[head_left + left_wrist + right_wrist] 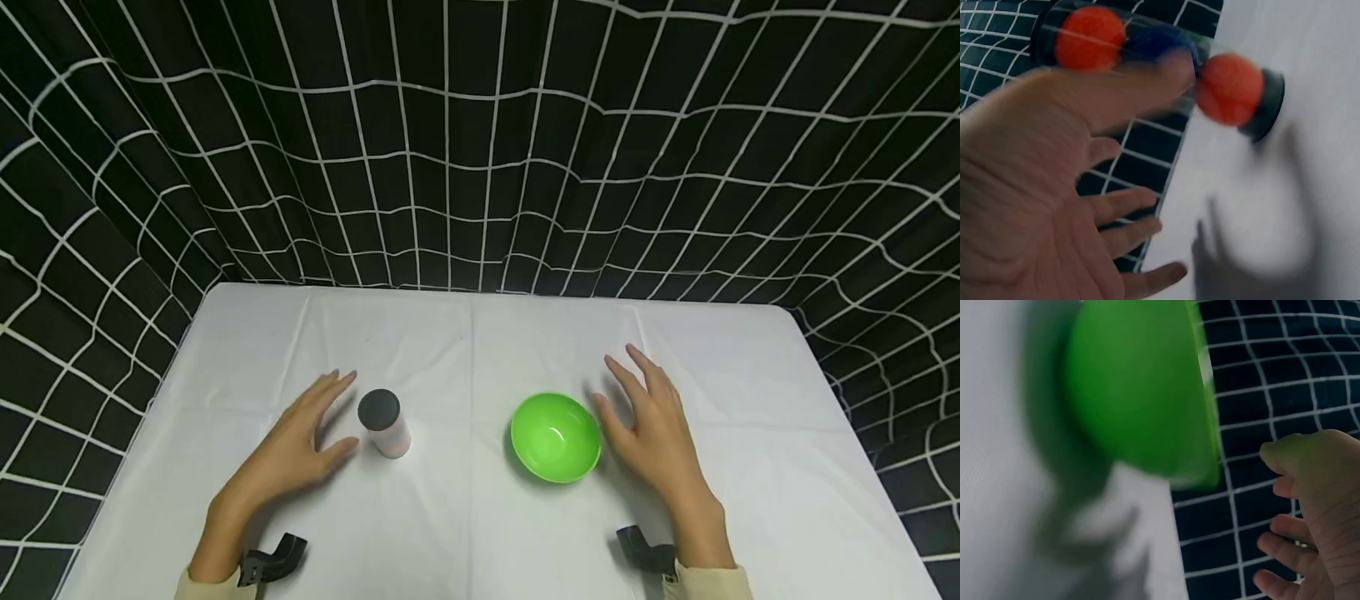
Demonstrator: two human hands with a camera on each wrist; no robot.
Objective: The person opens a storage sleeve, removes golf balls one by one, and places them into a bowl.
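Nearest, behind the fingers, are pale sleeves [213,587] and black wrist brackets [273,560]. The left hand [288,450] has its thumb and fingers apart; just right of them stands a clear jar [392,439] with a dark lid [378,409] and red and blue balls [1230,89] inside. The right hand [656,437] also spreads its fingers, with a green bowl [555,437] just left of its thumb. Under both hands lies a white tablecloth [465,533]; beyond the fingertips hangs a black curtain [468,192] with white grid lines.

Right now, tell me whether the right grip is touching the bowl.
Apart. The right wrist view shows the gap: gridded backdrop is visible between the bowl and the whole right grip.
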